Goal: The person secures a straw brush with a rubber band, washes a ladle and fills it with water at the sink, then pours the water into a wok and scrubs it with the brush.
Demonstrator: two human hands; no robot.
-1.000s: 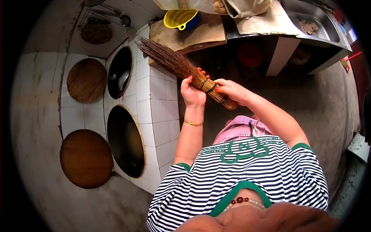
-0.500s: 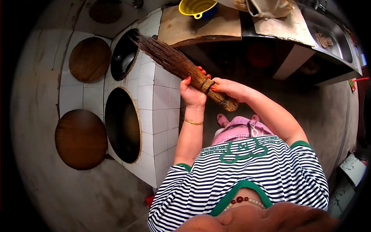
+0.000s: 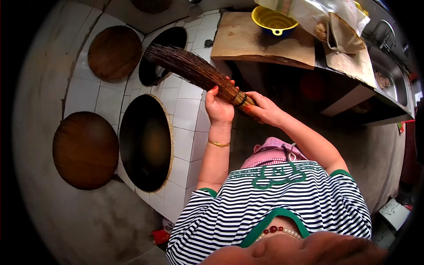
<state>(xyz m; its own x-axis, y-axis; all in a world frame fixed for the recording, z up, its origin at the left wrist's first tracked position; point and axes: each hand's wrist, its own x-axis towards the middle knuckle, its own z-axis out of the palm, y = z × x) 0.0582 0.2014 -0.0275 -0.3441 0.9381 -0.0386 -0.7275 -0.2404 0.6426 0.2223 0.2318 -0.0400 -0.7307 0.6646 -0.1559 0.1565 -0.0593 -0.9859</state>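
- I see the hand broom (image 3: 187, 68) held aloft in front of the striped shirt (image 3: 287, 203), bristles pointing far left, bound handle to the right.
- My left grip (image 3: 219, 105) is palm up, curled around the lower bristles.
- My right grip (image 3: 264, 108) is closed around the handle, just beside the left.
- The bristle tips overlap the far wok (image 3: 173, 39) in my view; I cannot tell whether they touch it.
- The near wok (image 3: 145, 143) sits in the tiled stove (image 3: 184, 115).
- Far right, a yellow colander (image 3: 271, 18) stands on the table (image 3: 251, 39).
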